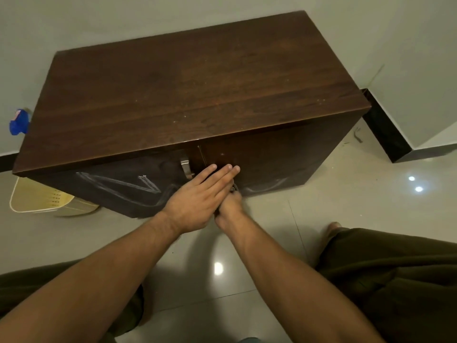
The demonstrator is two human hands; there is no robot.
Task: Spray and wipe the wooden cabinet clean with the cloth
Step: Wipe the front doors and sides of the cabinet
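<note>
Cabinet: dark brown wooden cabinet (188, 90) on pale tiled floor (333, 206), in room corner.
L hand (197, 201): flat, fingers straight — laid over R hand, at cabinet front by metal handle (186, 168).
R hand (228, 206): curled on small dark item, mostly hidden — can't tell if it's the cloth.
Blue spray bottle (17, 122): behind cabinet, left end.
Yellowish bin (37, 198): floor, left.

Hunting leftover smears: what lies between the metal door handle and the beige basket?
Head view: the dark wooden cabinet's left door front, streaked with pale wipe marks.

dark brown cabinet (188, 95), blue bottle (17, 122)
</note>
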